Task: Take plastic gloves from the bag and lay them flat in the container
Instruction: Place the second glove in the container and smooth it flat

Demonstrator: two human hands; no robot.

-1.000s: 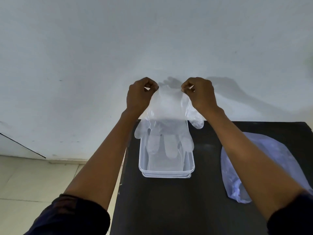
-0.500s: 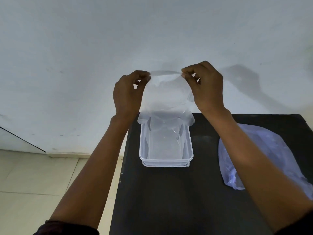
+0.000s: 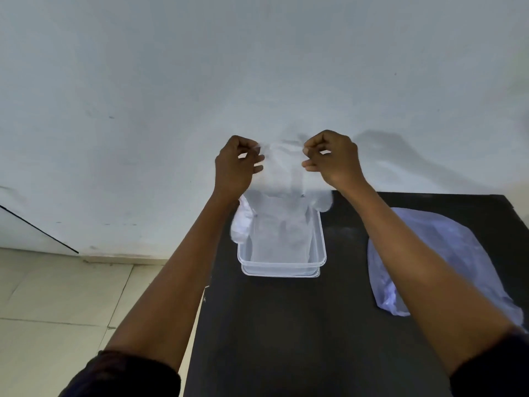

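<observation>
A clear plastic glove (image 3: 282,179) hangs in the air above the far end of the transparent container (image 3: 322,247), held up by its top edge and stretched between two hands in front of the pale wall (image 3: 257,67). Its lower part drops down into the open container, while one crumpled lobe spills over the container's left rim and another bulges past the right rim at the far corner. The left hand (image 3: 236,164) pinches the glove's upper left corner, its fingers (image 3: 256,160) curled in and closed on the thin film; the right hand (image 3: 333,159) does the same at the upper right corner, thumb and forefinger pressed together on the edge. The container sits on the black worktop (image 3: 286,325), near its left edge and towards the wall. To the right of the container, well apart from it, lies the bluish translucent bag (image 3: 446,253), slumped flat on the worktop and partly covered by the right forearm. Both forearms are bare, with dark sleeves (image 3: 123,376) pushed up at the bottom of the view. Beyond the worktop's left edge, light floor tiles (image 3: 57,310) show.
</observation>
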